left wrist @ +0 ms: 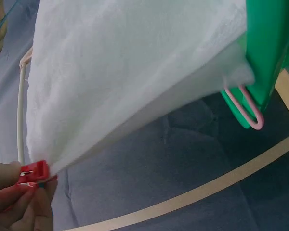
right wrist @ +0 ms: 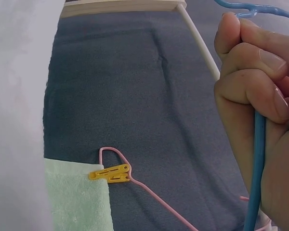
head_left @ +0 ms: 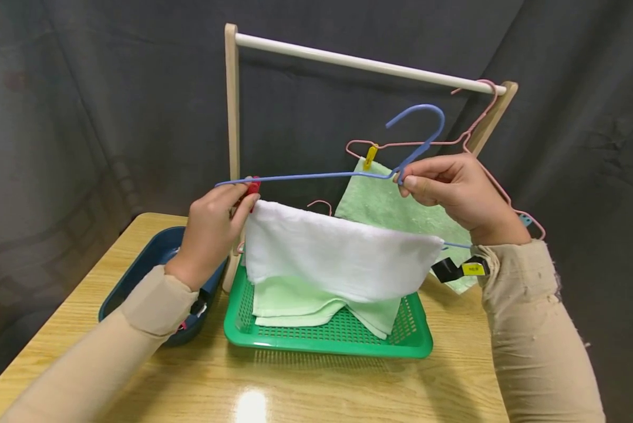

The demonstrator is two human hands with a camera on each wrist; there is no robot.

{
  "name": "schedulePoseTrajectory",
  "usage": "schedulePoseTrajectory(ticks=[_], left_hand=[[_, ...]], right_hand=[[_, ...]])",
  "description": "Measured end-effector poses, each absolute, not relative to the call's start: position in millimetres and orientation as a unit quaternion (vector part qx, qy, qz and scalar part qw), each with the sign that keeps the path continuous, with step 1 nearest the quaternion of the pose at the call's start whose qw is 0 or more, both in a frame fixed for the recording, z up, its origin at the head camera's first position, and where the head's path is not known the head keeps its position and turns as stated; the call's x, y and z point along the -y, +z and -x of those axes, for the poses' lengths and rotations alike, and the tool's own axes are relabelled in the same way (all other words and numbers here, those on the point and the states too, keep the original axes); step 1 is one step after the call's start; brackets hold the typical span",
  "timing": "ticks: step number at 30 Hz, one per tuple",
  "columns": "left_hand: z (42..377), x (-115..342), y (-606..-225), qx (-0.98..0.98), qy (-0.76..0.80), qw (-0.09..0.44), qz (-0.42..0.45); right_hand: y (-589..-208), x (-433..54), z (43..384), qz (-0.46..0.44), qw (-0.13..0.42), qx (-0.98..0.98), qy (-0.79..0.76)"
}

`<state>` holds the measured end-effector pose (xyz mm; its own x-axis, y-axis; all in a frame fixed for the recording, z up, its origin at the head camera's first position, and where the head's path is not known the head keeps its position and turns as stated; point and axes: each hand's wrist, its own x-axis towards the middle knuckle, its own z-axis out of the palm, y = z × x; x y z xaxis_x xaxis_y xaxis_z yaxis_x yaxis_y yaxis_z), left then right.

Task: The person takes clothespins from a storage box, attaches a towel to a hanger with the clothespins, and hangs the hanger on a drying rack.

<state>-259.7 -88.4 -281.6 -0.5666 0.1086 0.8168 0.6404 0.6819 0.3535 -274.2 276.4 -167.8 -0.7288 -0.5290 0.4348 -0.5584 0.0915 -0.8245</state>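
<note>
I see a wood-grain bench (head_left: 306, 388) before dark grey curtains (head_left: 110, 117), one patch lost to glare. Above the green basket (head_left: 327, 349), my left hand (head_left: 211, 214) pinches a red clip (left wrist: 36, 170) at the white cloth (head_left: 343, 249)'s corner; my right hand (head_left: 456, 191) grips the blue hanger (head_left: 316, 175) below its hook. The cloth hides most of the hanger's lower bar; my left sleeve (head_left: 155, 305) partly covers the navy tub (head_left: 123, 285).

Background: dark grey curtain (head_left: 110, 117), by which the rear and both sides of the head view are filled; vertical folds noted. Bench (head_left: 337, 388) finished in pale yellow-brown wood grain, far left corner rounded. White glare (head_left: 251, 405) is reflected from the near surface.
</note>
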Motion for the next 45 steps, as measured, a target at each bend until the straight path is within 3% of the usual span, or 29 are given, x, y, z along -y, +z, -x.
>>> schedulePoseTrajectory(ticks=[17, 34, 45], left_hand=[[259, 94, -288, 0.82, -0.328, 0.406, 0.235], [253, 108, -281, 0.821, -0.254, 0.458, 0.227], [251, 121, -282, 0.842, -0.251, 0.432, 0.202]], right_hand=[[-168, -273, 273, -0.352, 0.037, 0.763, 0.541], [-177, -268, 270, -0.313, 0.062, 0.776, 0.544], [-182, -271, 267, -0.269, 0.059, 0.804, 0.527]])
